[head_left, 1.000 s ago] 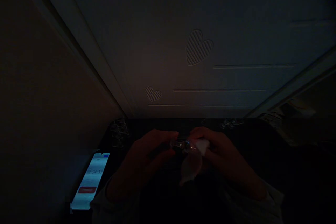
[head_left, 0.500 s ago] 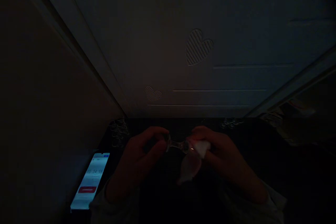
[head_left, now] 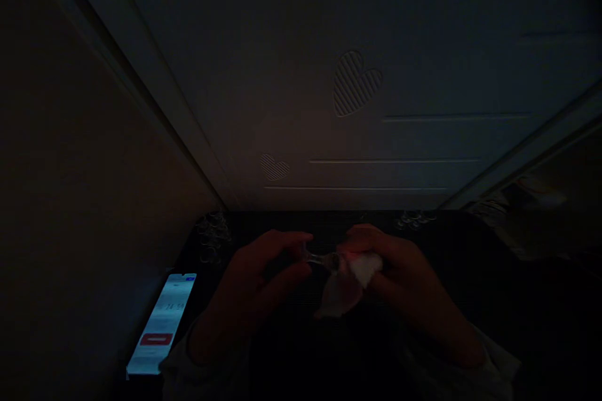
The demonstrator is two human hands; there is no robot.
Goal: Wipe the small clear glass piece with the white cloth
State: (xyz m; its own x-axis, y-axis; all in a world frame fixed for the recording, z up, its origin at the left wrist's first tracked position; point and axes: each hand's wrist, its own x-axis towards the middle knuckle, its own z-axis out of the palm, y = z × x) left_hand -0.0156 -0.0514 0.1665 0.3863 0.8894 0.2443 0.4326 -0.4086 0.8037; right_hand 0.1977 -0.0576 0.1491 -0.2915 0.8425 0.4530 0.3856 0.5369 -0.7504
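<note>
The scene is very dark. My left hand (head_left: 256,282) pinches one end of a small clear glass piece (head_left: 320,258) held over a dark surface. My right hand (head_left: 395,279) grips a white cloth (head_left: 350,282) pressed round the other end of the glass piece; part of the cloth hangs down below it. Both hands sit close together, fingers curled.
A lit phone (head_left: 162,322) lies at the lower left on the dark table (head_left: 470,276). Clusters of small clear glass pieces (head_left: 212,235) sit at the table's far left, with more glass pieces (head_left: 414,219) at the far right. A pale panel with heart shapes (head_left: 355,84) rises behind.
My left fingers have shifted their pinch on the glass piece, and my right hand has bunched the cloth slightly to the right. The phone has not moved.
</note>
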